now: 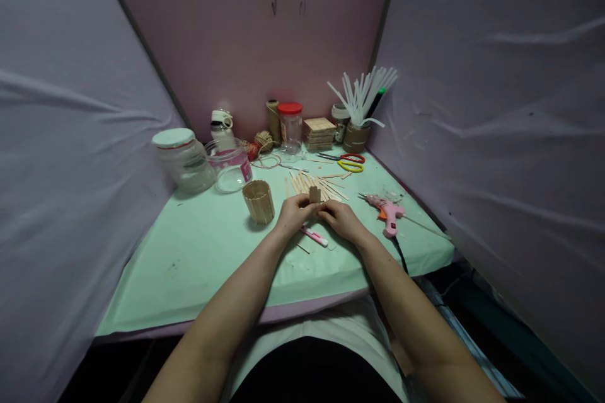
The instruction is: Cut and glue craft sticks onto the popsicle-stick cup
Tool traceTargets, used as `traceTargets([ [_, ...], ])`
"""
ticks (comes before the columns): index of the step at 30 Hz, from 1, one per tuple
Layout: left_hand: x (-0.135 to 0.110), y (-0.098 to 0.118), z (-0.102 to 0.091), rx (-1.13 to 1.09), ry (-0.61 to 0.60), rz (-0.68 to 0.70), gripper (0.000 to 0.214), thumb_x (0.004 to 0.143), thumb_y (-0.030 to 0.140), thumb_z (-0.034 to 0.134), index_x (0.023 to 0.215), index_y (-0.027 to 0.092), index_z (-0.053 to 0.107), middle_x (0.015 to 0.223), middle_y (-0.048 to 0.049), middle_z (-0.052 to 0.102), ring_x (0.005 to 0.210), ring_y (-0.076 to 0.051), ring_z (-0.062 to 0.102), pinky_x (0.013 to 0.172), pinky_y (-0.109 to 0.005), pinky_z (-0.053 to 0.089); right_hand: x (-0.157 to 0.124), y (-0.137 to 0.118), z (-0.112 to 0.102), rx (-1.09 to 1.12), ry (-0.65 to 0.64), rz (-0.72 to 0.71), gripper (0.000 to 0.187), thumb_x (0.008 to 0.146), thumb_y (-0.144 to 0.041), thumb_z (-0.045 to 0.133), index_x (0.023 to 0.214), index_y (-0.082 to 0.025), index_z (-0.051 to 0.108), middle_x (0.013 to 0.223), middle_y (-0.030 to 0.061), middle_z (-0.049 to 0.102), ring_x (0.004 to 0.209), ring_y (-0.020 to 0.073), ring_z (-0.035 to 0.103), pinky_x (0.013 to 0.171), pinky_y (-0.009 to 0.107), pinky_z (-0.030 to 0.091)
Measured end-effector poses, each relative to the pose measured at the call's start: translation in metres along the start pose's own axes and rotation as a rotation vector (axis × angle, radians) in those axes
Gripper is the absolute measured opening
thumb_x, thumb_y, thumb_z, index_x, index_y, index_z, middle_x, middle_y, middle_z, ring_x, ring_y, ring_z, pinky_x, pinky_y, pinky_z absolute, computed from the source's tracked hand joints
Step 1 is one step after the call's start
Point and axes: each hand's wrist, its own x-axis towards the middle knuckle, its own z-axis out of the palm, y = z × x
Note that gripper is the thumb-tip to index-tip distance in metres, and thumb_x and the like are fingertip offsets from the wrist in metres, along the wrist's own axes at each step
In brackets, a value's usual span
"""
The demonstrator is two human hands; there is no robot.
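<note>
Between my two hands stands a small flat piece of joined wooden sticks (314, 194). My left hand (295, 211) pinches it at its lower left. The closed fingers of my right hand (339, 214) meet it at the lower right, and they partly hide its bottom edge. Just behind lies a loose pile of wooden sticks (326, 186). A pink and white utility knife (315, 237) rests on the table below my hands, close to a single short stick (303, 249). To the left of my left hand, a round cup made of wooden sticks (259, 203) stands upright.
A pink glue gun (390, 213) lies at the right, its cord running off the front edge. Scissors (350, 162) lie behind the pile. Jars (182, 160), twine (263, 141), stacked wooden squares (319, 133) and a holder of glue sticks (357, 137) line the back of the green-covered table (189, 264).
</note>
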Motion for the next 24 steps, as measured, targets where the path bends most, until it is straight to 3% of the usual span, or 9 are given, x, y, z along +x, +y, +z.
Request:
traceTargets([
  [17,-0.001,0.0,0.0,-0.005,-0.012,0.013,0.018,0.07,0.027,0.065,0.078,0.013,0.072,0.074,-0.0036,0.07,0.073,-0.017,0.061,0.069,-0.027,0.047,0.0,-0.004,-0.001,-0.033,-0.006,-0.011,0.01,0.086,-0.018,0.057,0.086,-0.019,0.067,0.083,0.0031,0.068,0.077,0.0157,0.06,0.073,0.026,0.043],
  [24,0.001,-0.005,-0.001,0.001,0.048,0.017,0.016,0.07,0.031,0.068,0.075,0.015,0.071,0.071,-0.0026,0.069,0.07,-0.017,0.061,0.067,-0.028,0.047,-0.01,-0.013,-0.008,-0.127,0.033,0.034,0.014,0.089,-0.022,0.05,0.081,-0.02,0.061,0.075,0.0002,0.065,0.07,0.0153,0.057,0.065,0.024,0.041],
])
